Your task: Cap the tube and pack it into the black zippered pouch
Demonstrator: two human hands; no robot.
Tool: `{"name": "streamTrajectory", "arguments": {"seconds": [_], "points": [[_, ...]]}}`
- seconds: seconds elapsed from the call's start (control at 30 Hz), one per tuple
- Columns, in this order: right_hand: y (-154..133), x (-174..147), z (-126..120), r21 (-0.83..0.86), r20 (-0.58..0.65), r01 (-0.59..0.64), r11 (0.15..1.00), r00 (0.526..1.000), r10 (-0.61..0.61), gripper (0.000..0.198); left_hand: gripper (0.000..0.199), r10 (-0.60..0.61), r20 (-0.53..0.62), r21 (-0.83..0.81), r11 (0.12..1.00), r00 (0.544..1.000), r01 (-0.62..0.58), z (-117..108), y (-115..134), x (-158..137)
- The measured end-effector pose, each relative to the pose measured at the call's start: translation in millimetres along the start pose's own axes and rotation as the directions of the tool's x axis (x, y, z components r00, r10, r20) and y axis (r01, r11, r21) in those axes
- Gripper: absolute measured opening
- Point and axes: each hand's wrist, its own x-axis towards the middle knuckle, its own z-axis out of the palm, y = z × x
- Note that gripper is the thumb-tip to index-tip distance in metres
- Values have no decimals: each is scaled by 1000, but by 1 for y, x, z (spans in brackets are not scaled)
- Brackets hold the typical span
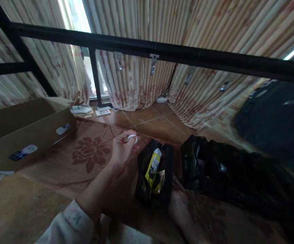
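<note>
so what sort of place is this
Probably a room in a home: long patterned curtains hang to about floor level, the floor is tiled, and a rug with a flower design lies over part of it.

Pouch (168,169): wrapper (154,162) print unreadable. Right of pouch: right hand (179,205), fingers mostly hidden; bag (228,169), cut off. Left of pouch: box (39,130), cut off.

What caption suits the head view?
Left hand holds a round white item, right hand against an open black pouch.
</note>
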Motion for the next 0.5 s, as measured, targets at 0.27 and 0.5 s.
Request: {"name": "streamTrajectory", "arguments": {"seconds": [0.27, 0.5], "points": [[-4, 1, -3, 15, 0, -15, 1000, 1000, 15, 45, 22, -7, -3, 4, 1000, 1000, 7, 0, 0, 0], [-3, 2, -3, 10, 22, -22, 1000, 1000, 22, 46, 22, 3, -9, -1, 1000, 1000, -3, -1, -2, 2]]}}
